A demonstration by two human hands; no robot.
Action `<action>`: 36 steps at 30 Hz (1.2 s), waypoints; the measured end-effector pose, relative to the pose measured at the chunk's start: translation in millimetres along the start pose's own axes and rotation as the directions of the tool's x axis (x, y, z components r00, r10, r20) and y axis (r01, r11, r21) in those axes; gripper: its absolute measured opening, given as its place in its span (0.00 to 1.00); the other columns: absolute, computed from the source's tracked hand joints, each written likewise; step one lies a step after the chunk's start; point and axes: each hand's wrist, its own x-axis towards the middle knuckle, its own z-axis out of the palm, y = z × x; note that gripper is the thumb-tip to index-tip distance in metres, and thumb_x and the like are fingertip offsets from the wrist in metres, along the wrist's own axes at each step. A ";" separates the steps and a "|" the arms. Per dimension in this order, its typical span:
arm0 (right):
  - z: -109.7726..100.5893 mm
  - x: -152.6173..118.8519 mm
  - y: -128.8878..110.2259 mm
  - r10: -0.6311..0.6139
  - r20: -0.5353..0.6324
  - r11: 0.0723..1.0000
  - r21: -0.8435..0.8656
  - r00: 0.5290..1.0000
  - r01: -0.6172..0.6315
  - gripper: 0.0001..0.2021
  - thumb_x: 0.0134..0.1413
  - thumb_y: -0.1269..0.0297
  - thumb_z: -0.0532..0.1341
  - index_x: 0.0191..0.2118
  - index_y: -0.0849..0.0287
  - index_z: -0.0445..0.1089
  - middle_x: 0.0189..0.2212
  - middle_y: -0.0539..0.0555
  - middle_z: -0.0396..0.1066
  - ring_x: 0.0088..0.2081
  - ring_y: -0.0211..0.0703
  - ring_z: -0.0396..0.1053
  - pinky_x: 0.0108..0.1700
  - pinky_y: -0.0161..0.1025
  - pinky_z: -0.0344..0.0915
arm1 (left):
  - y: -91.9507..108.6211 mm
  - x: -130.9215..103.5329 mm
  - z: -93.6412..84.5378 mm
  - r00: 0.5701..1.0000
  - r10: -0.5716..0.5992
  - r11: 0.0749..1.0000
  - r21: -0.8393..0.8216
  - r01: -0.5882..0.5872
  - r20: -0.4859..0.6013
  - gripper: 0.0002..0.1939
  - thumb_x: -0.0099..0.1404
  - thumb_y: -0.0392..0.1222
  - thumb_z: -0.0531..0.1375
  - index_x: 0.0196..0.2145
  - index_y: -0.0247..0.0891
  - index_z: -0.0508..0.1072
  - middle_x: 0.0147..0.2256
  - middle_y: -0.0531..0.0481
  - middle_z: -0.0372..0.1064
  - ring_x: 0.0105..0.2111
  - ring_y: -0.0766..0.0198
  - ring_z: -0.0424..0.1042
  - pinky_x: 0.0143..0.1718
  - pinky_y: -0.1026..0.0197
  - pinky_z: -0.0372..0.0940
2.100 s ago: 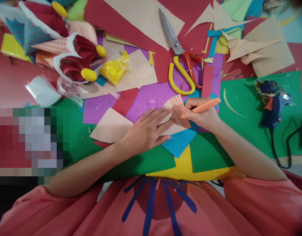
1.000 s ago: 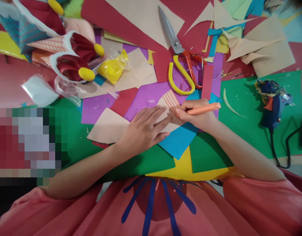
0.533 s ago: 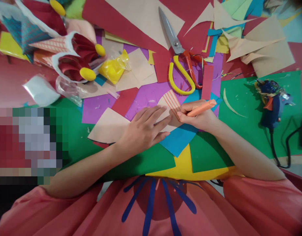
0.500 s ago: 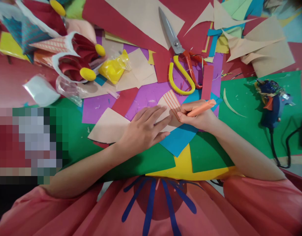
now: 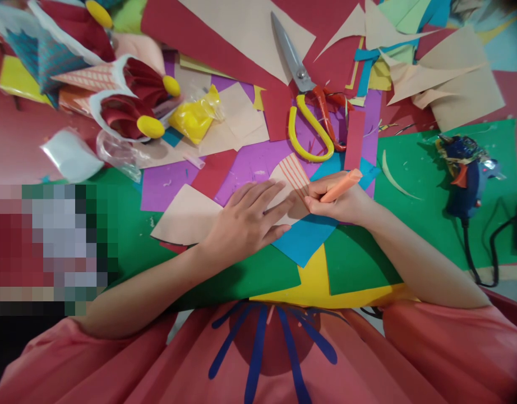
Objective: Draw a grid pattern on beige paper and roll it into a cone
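My right hand [image 5: 338,196] is closed round an orange marker [image 5: 345,184], its tip end hidden behind the fingers at the right edge of a beige paper piece [image 5: 284,193]. Several orange stripes run across that paper's right part. My left hand [image 5: 254,216] lies flat on the same paper with its fingers spread. Left of this hand sits another beige fan-shaped paper piece [image 5: 187,216], partly under the wrist. A blue paper [image 5: 304,241] lies beneath the striped piece.
Scissors [image 5: 303,84] with yellow and red handles lie beyond my hands. At right is a blue glue gun [image 5: 466,185] with a cord. Decorated paper cones [image 5: 94,78] stand at upper left, near a yellow wrapped packet [image 5: 195,118]. Paper scraps [image 5: 435,78] lie at upper right.
My right hand and the marker have shifted slightly down along the striped paper's right edge. The left hand stays in place.
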 end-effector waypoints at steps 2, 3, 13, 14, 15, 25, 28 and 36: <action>-0.2 0.4 -0.6 0.004 0.008 1.000 -0.004 1.000 -0.004 0.18 0.49 0.70 0.56 0.17 0.58 0.44 0.14 0.44 0.46 0.18 0.29 0.46 0.22 0.34 0.44 | 0.1 0.2 -0.3 1.000 0.005 1.000 0.015 -0.005 -0.005 0.21 0.71 0.47 0.53 0.58 0.37 0.66 0.58 0.37 0.65 0.56 0.47 0.66 0.55 0.45 0.63; -0.4 0.5 -0.8 0.006 0.011 1.000 -0.006 1.000 -0.006 0.18 0.49 0.70 0.56 0.17 0.58 0.44 0.14 0.44 0.46 0.18 0.29 0.46 0.22 0.34 0.44 | 0.1 0.3 -0.4 1.000 0.008 1.000 0.020 -0.008 -0.008 0.21 0.71 0.47 0.53 0.58 0.36 0.66 0.57 0.36 0.65 0.56 0.47 0.66 0.55 0.45 0.63; -1.9 0.5 -1.3 0.035 0.010 0.995 0.089 0.999 -0.036 0.18 0.51 0.69 0.57 0.16 0.58 0.47 0.14 0.43 0.48 0.18 0.28 0.47 0.21 0.32 0.46 | 0.3 0.8 0.0 1.000 0.014 1.000 0.026 -0.014 -0.018 0.22 0.71 0.48 0.52 0.58 0.35 0.66 0.57 0.35 0.65 0.56 0.47 0.66 0.55 0.45 0.63; -2.2 0.6 -1.4 0.044 0.009 0.991 0.123 0.999 -0.045 0.18 0.51 0.69 0.57 0.16 0.58 0.50 0.14 0.43 0.50 0.18 0.28 0.49 0.21 0.32 0.47 | 0.4 0.7 0.1 1.000 0.014 1.000 0.024 -0.014 -0.019 0.22 0.71 0.48 0.52 0.58 0.35 0.66 0.57 0.35 0.65 0.56 0.47 0.66 0.55 0.45 0.63; -2.5 0.7 -1.6 0.058 0.005 0.985 0.165 0.998 -0.058 0.17 0.51 0.68 0.58 0.16 0.58 0.52 0.14 0.44 0.53 0.18 0.28 0.51 0.21 0.31 0.48 | 0.5 0.6 0.2 1.000 0.014 1.000 0.023 -0.014 -0.021 0.22 0.71 0.48 0.51 0.58 0.35 0.66 0.57 0.35 0.65 0.56 0.47 0.66 0.55 0.45 0.63; -3.6 0.8 -0.1 0.194 -0.178 0.884 0.458 0.965 -0.093 0.18 0.56 0.57 0.61 0.19 0.60 0.65 0.15 0.46 0.63 0.18 0.29 0.58 0.20 0.31 0.53 | 0.8 0.4 -2.4 1.000 0.001 1.000 0.020 -0.001 -0.009 0.20 0.71 0.47 0.52 0.56 0.37 0.69 0.57 0.37 0.66 0.56 0.47 0.67 0.55 0.43 0.62; -2.1 -0.2 1.8 0.211 -0.248 0.881 0.467 0.945 -0.074 0.16 0.56 0.57 0.62 0.22 0.60 0.66 0.17 0.46 0.64 0.19 0.30 0.60 0.21 0.31 0.56 | 2.7 -0.2 -2.0 0.999 0.045 0.999 0.008 -0.045 -0.005 0.20 0.72 0.48 0.52 0.55 0.37 0.70 0.58 0.37 0.65 0.57 0.48 0.66 0.55 0.44 0.61; -1.7 -3.2 -1.2 0.191 -0.325 0.949 0.302 0.926 -0.090 0.12 0.55 0.64 0.60 0.22 0.59 0.63 0.20 0.48 0.65 0.23 0.32 0.62 0.25 0.33 0.57 | 11.5 -2.2 1.1 0.966 0.226 0.974 -0.035 -0.224 0.122 0.26 0.73 0.54 0.47 0.62 0.40 0.62 0.63 0.43 0.60 0.62 0.56 0.61 0.60 0.48 0.56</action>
